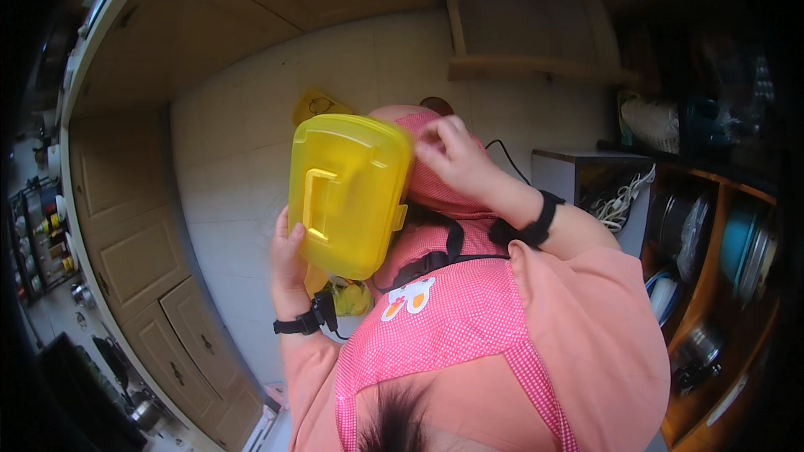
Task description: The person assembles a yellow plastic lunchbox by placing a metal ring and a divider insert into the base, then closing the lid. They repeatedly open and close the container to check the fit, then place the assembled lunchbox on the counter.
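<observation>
A yellow plastic storage box (347, 201) with a lid and a moulded handle is tilted in front of my body. My left hand (289, 255) grips its lower left edge, thumb on the lid side and the other fingers mostly hidden behind. A clip tab (399, 217) sticks out from the box's right side. My right hand (456, 155) is at the box's upper right corner, its fingers curled together. Whether those fingertips touch the box or hold something small cannot be made out. Both wrists wear black straps.
Behind the box, a yellow object (318, 105) shows by the tiled floor (226, 167). At right stand a cabinet with white cables (624, 201) and a wooden shelf (712, 268) with pots and basins. Wooden cupboards (138, 243) line the left, and a drawer (532, 25) juts out ahead.
</observation>
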{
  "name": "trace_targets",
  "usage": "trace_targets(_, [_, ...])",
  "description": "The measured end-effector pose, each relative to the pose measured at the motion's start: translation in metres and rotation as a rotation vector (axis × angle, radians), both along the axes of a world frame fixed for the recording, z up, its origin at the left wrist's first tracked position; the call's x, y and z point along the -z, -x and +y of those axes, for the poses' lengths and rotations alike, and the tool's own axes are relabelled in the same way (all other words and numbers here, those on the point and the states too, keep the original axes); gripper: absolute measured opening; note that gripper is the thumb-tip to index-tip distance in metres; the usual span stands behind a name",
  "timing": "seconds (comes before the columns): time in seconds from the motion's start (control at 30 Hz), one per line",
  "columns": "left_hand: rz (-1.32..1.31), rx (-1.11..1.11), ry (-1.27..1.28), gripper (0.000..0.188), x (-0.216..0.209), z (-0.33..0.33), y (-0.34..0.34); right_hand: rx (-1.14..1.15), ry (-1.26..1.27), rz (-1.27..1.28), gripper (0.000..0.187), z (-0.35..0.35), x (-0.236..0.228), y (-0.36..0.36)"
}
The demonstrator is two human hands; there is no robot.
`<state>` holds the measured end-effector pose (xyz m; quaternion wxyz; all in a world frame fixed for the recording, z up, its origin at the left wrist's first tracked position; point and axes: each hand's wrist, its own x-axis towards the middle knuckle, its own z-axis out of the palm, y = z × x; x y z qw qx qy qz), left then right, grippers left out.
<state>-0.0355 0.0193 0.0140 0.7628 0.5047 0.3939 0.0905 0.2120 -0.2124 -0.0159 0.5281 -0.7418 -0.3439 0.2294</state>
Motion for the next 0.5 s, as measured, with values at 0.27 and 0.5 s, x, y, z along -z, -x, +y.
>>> trace_targets(0.27, [0.02,-0.004,0.078,0.054,-0.014,-0.015,-0.002,-0.436,0.103,0.454,0.031,0.005,0.003,0.031])
trace_targets(0.5, [0.031,-0.051,0.194,0.059,-0.019,-0.02,-0.004,-0.338,0.048,0.979,0.023,0.018,0.007,0.025])
